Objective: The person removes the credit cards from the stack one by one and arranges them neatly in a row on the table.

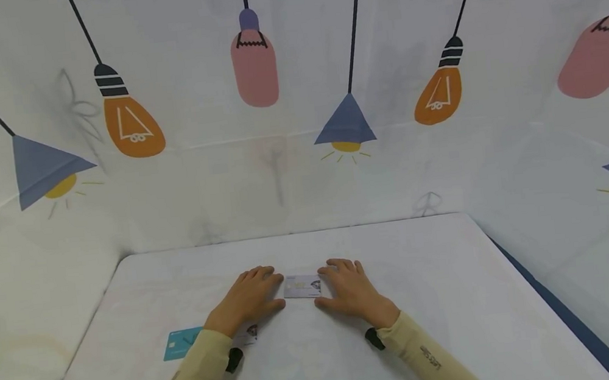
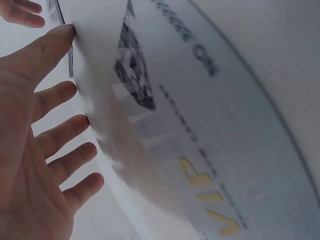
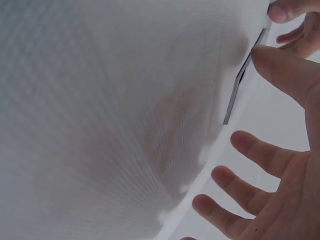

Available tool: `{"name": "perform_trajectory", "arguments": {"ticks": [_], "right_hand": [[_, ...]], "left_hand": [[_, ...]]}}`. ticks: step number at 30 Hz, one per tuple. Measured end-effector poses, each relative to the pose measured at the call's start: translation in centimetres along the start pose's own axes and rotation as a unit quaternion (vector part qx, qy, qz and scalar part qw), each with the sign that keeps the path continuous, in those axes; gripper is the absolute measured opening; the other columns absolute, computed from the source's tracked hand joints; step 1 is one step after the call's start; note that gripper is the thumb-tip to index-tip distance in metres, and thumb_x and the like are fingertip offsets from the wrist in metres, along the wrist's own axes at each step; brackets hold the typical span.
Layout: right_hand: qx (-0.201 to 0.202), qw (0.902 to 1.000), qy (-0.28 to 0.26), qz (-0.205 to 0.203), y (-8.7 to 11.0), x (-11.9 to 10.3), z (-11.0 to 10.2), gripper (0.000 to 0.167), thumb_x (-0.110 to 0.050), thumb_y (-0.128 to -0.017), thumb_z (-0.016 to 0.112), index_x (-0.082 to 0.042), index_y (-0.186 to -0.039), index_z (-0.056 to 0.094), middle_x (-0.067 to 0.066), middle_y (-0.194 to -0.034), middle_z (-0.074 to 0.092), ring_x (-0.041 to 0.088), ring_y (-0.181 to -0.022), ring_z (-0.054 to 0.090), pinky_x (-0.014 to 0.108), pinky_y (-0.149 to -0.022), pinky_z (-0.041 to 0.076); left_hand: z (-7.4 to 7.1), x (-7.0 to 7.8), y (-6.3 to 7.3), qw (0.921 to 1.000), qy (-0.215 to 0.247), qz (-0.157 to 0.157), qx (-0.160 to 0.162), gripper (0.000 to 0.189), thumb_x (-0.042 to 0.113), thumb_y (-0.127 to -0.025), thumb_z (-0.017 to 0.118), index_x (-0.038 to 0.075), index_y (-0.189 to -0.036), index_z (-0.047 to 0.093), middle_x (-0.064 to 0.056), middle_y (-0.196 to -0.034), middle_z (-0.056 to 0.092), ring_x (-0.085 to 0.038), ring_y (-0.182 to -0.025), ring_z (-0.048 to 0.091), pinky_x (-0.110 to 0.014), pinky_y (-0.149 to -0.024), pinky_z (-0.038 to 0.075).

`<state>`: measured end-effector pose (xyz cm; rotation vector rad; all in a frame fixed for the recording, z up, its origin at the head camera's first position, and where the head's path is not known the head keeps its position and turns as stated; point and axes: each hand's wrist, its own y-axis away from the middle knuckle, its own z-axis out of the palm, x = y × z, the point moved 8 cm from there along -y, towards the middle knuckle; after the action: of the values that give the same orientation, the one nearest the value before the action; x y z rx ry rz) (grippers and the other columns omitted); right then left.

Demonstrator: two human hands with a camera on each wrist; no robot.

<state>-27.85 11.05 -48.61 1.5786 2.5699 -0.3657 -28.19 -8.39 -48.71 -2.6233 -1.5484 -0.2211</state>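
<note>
A pale card [image 1: 301, 286] with a dark picture at its right end lies flat on the white table, between both hands. My left hand [image 1: 249, 299] rests at the card's left side, palm down, fingers spread and fairly straight. On the opposite side, my right hand [image 1: 350, 291] has its thumb and fingertips right by the card's right end. In the right wrist view the card edge [image 3: 232, 102] shows thin and dark beside the thumb. A white card with gold VIP lettering [image 2: 200, 140] fills much of the left wrist view, under the left wrist.
A teal card [image 1: 179, 345] lies left of the left forearm, which partly covers it. The white table [image 1: 434, 275] extends to a wall [image 1: 216, 186] with printed hanging lamps. Dark wrist straps [image 1: 374, 338] show below the sleeves.
</note>
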Motion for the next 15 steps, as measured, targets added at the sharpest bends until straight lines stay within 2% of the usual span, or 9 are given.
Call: {"name": "perform_trajectory", "arguments": {"ticks": [15], "right_hand": [[-0.018,0.9997,0.002,-0.017,-0.6,-0.5,0.0,0.064,-0.053,-0.086,0.077,-0.011,-0.133,0.063,0.018,-0.141,0.053,0.042,-0.13,0.048,0.067,-0.104,0.037]], "left_hand": [[0.2,0.3,-1.4,0.9998,0.002,0.004,-0.018,0.057,0.05,-0.096,0.066,0.02,-0.144,0.056,-0.011,-0.151,0.047,-0.034,-0.141,0.041,-0.054,-0.116,0.033]]}}
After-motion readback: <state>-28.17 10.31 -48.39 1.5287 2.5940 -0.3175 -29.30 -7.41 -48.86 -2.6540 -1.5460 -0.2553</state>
